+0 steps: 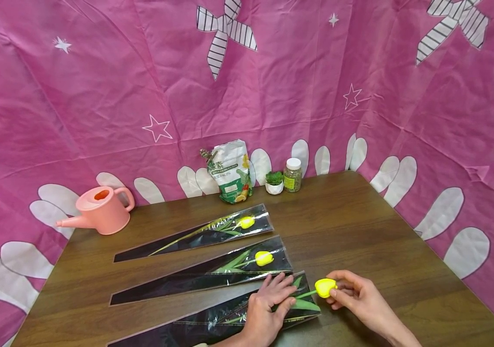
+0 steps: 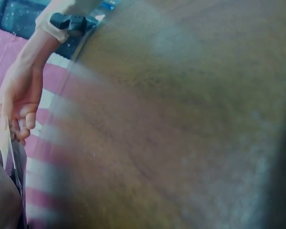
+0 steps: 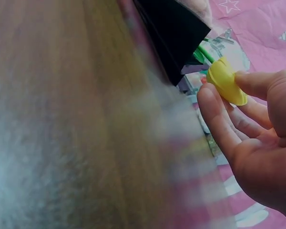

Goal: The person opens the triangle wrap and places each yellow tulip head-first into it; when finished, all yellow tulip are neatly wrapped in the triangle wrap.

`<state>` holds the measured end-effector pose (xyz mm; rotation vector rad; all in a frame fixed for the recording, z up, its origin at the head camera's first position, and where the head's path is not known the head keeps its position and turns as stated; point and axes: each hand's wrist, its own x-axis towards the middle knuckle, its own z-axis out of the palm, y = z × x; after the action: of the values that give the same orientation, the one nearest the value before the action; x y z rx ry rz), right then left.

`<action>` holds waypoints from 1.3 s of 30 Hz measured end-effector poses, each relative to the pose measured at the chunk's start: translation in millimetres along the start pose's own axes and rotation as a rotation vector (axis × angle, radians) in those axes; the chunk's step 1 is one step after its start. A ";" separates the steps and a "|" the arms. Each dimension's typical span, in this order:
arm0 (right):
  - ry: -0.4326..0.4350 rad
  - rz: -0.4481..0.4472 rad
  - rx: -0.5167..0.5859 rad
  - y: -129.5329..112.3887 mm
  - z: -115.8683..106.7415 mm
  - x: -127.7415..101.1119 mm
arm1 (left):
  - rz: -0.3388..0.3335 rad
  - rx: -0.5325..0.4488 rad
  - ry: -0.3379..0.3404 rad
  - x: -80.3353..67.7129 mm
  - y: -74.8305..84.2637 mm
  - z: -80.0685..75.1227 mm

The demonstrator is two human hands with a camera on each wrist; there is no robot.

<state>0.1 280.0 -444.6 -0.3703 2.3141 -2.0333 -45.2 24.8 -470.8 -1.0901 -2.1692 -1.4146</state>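
Head view | right hand [image 1: 355, 294] pinches yellow tulip [image 1: 325, 287] | left hand [image 1: 268, 303] flat on sleeve [image 1: 212, 323] | pouch [image 1: 231, 171] print unreadable

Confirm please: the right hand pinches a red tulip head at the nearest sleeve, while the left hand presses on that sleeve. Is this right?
Not quite: the tulip head is yellow, as the head view shows. The right hand pinches it; the left hand presses on the nearest sleeve.

The left hand [image 1: 268, 301] lies flat with fingers spread; the right hand [image 1: 355, 295] curls, thumb and fingertips pinching.
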 end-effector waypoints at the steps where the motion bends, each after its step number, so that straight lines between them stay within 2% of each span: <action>1: 0.005 0.007 -0.011 0.5 -0.3 0.0 | -0.002 -0.004 -0.001 0.0 0.0 -0.1; 7: 0.048 -0.013 -0.036 4.0 -3.7 -2.0 | -0.001 -0.014 0.003 0.6 -0.5 -0.6; 12: -0.005 -0.027 0.007 5.4 -4.2 -1.9 | -0.002 -0.023 -0.017 1.5 0.4 -1.0; 15: -0.018 -0.015 -0.006 4.4 -2.1 -1.3 | 0.008 -0.022 -0.021 2.3 1.3 -0.9; 21: 0.018 0.007 -0.080 2.5 0.3 0.6 | 0.040 0.002 0.005 3.5 1.7 -0.5; 26: 0.068 0.014 -0.115 3.6 -1.9 -0.5 | 0.037 0.023 0.021 3.8 1.9 0.3; 33: 0.018 0.023 -0.085 4.8 0.1 -0.9 | 0.013 0.002 0.038 4.6 3.9 1.4; 36: 0.058 0.044 -0.110 2.9 3.0 -0.1 | 0.007 -0.011 0.044 5.6 4.8 1.7; 39: 0.125 0.025 -0.148 3.2 5.0 -0.7 | 0.003 -0.021 0.045 6.8 5.2 1.6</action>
<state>1.2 275.7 -448.5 -0.2237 2.5367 -1.9329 -45.5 30.2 -464.0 -1.0581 -2.1251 -1.4502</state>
